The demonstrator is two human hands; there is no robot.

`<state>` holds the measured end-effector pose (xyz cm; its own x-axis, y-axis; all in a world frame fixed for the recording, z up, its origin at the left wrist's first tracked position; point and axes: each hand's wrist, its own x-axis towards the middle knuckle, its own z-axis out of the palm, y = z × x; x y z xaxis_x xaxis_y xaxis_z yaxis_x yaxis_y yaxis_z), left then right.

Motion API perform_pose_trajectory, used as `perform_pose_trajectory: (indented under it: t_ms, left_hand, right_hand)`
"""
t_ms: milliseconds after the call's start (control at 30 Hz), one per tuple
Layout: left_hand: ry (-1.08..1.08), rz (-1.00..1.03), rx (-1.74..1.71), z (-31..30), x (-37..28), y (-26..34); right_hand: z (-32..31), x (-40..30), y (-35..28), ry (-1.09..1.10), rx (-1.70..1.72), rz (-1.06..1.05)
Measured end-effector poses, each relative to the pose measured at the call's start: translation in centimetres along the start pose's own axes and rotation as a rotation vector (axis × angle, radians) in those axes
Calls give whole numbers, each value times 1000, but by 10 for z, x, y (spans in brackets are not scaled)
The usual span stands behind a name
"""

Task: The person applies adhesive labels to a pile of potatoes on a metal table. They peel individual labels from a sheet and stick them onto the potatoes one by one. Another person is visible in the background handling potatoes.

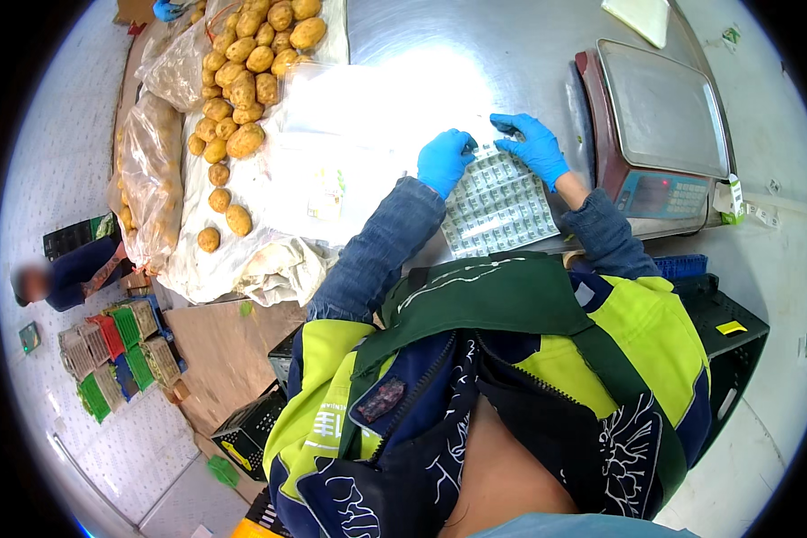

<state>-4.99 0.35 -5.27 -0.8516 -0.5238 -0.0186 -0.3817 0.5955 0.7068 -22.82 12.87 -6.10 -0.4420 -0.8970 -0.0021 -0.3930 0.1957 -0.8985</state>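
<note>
A sheet of small printed labels (501,202) lies before me on the steel table, its near edge by my apron. My left hand (446,163), in a blue glove, pinches the sheet's far left edge. Across from it, my right hand (532,149), also gloved, rests over the far right corner. Its thumb and forefinger are spread; whether a label is between them is unclear in the glare. Left of my hands are flat clear plastic bags (363,178), one showing a printed label (326,191).
Loose potatoes (242,87) lie on a white sheet (188,269) at left, beside a filled plastic bag (151,181). A digital scale (666,114) stands at right. Stacked crates (118,350) and a person (74,279) are at far left. A blue-gloved hand (167,10) shows at the top.
</note>
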Motion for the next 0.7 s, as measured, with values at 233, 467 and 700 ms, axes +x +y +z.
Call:
perform_pose_trajectory:
  t_ms: [233,467,700]
  left_hand:
    - [53,255,132,-1,-12,-2]
    - [225,-411,-377,-68,-94,4]
    - [322,-809,-354,-148,-137,-119]
  right_hand:
    - [2,5,-1,-175,-62,186]
    - [4,7,-34,109,-425,-133]
    - [144,2,-111,-225,-18,-411]
